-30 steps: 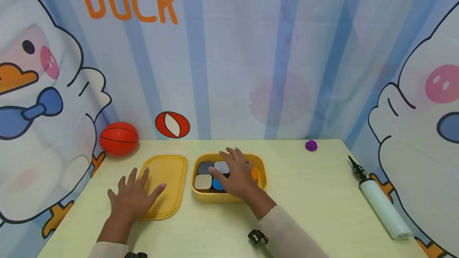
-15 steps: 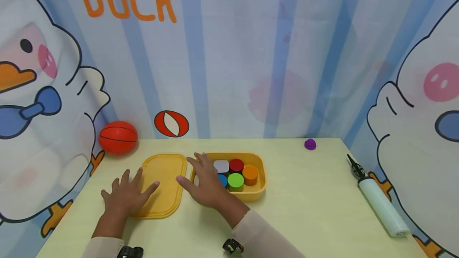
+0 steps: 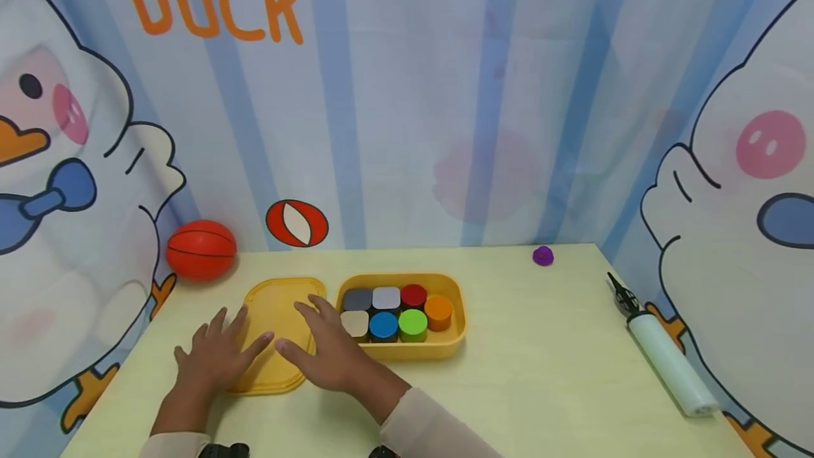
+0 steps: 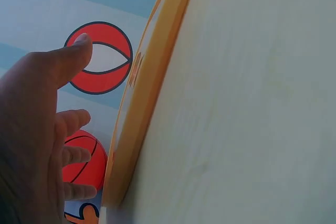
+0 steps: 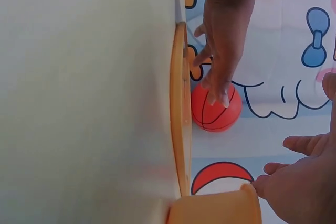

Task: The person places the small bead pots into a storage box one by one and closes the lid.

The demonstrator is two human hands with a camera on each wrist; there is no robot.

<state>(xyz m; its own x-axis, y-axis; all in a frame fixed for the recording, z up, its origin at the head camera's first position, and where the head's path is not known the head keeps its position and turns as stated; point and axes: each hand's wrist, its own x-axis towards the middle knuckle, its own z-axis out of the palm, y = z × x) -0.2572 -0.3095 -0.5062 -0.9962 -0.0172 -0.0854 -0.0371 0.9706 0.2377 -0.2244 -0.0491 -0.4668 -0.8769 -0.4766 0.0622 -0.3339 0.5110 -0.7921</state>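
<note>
My left hand point(image 3: 213, 359) hovers with fingers spread over the left edge of a flat yellow lid point(image 3: 280, 334) on the table. From the other side my right hand point(image 3: 333, 355) reaches over the lid's right part, its fingers apart and holding nothing. Just right of it stands a yellow box point(image 3: 459, 316) with rounded corners. Inside are several coloured pieces: a grey one point(image 3: 357, 298), a pale lilac one point(image 3: 386, 298), a red one point(image 3: 414, 295), an orange one point(image 3: 439, 312), a green one point(image 3: 413, 324), a blue one point(image 3: 384, 326) and a cream one point(image 3: 355, 325).
A red basketball point(image 3: 201, 250) sits at the table's back left corner. Near the back edge on the right lies a small purple object point(image 3: 543, 255). A pale green cylinder with a black nozzle point(image 3: 670, 362) lies along the right edge. A printed curtain point(image 3: 407, 97) hangs behind.
My right hand has moved left from above the box to above the lid, uncovering the pieces. The left hand has shifted slightly left, staying by the lid.
</note>
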